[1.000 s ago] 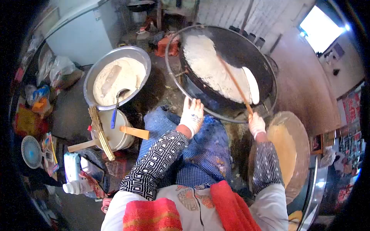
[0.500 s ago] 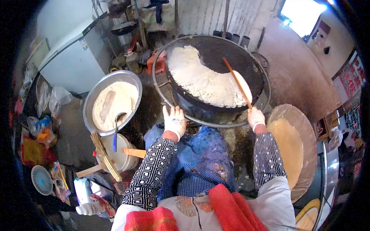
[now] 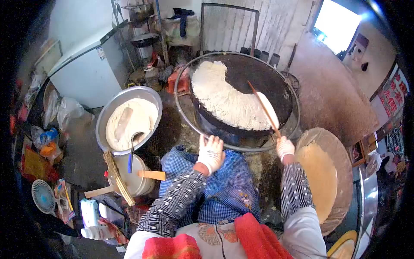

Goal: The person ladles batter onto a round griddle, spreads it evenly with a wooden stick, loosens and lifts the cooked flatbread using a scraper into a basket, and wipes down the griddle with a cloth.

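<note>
My right hand (image 3: 285, 147), in a pale glove, is closed round the end of a long wooden stick (image 3: 264, 105). The stick lies across the right part of the pale batter (image 3: 228, 102), beside a thick smooth ridge of it. This batter covers the left and front of a round black griddle (image 3: 246, 73). My left hand (image 3: 211, 152), also gloved, has its fingers spread at the front of the metal ring (image 3: 182, 116) around the griddle and holds nothing.
At the left stands a metal basin (image 3: 100, 129) of batter with a blue-handled ladle (image 3: 130, 162). Below it, a white bucket (image 3: 144, 186) bears a straw brush (image 3: 117, 177) and wooden-handled tools. A round tray with a tan flatbread (image 3: 318, 179) is at the right. A white freezer (image 3: 86, 82) stands back left.
The camera view has shifted, showing more of the back wall. The stick and the batter ridge have moved slightly leftward on the griddle. My left hand stays spread near the ring.
</note>
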### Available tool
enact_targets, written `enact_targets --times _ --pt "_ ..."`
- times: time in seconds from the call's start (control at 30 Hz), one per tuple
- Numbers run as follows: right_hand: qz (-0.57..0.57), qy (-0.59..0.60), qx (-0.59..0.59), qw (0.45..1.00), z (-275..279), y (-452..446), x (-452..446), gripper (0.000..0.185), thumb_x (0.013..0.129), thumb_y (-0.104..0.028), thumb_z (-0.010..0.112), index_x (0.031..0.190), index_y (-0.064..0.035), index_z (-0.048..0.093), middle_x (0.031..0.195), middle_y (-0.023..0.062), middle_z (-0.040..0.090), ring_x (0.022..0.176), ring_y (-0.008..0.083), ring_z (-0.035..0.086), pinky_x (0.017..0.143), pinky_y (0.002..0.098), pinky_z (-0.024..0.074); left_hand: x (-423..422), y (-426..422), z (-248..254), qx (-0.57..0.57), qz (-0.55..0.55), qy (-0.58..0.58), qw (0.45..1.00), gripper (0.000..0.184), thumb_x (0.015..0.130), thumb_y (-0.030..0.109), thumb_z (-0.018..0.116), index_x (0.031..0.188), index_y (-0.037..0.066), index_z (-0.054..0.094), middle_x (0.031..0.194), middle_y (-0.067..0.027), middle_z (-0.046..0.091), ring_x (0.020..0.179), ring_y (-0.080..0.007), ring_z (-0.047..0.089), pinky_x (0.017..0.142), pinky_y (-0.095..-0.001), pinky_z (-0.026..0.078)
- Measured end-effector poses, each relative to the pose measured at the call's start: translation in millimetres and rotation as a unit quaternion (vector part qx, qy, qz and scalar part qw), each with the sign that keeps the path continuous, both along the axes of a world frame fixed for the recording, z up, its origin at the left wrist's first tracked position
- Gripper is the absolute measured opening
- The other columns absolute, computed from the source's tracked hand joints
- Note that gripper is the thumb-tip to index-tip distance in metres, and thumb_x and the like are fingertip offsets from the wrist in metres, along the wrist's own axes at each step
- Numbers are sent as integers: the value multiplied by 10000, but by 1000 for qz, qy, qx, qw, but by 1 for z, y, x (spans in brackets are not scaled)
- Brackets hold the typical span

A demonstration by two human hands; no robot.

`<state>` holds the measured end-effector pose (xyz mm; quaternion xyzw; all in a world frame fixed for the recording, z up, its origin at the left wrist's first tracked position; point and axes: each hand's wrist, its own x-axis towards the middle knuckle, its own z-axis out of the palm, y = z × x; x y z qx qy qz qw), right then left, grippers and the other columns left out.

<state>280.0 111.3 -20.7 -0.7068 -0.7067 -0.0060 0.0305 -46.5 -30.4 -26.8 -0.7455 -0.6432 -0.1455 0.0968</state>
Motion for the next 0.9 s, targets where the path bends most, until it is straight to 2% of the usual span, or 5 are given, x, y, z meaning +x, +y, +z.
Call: enact_targets --times 0.23,0.57,0.67,0.77,0.9 --pt "114 -12 23 993 4 -20 -17 344 987 -352 425 1017 -40 566 803 238 682 756 418 665 721 522 526 -3 2 -30 -7 19 74 997 611 852 343 589 1334 -23 501 1397 -201 504 1340 -352 430 1134 -656 127" --pt "79 61 13 995 18 -14 -18 356 974 -314 450 957 -8 632 863 194 708 814 350 699 721 468 552 -25 10 -9 -44 49 16 998 528 846 283 584 1277 -20 540 1369 -203 507 1357 -366 396 1150 -639 72" --pt "-41 111 12 993 11 10 -5 368 981 -317 453 1003 -3 643 896 192 710 823 359 695 734 481 542 -46 17 -17 -46 59 34 997 572 834 329 582 1287 -19 545 1386 -195 509 1362 -359 392 1155 -638 27" --pt "19 89 100 991 7 18 -14 321 960 -295 478 943 -23 649 830 196 705 786 333 702 678 462 552 -56 19 -4 -111 78 41 990 620 850 381 562 1341 5 521 1444 -168 470 1383 -342 365 1157 -633 -6" --pt "120 54 20 991 5 -10 -18 339 968 -347 478 921 -39 612 763 175 694 731 319 696 641 454 547 -59 29 12 -194 154 65 967 622 885 394 517 1395 41 478 1504 -109 411 1414 -277 326 1162 -620 -9"
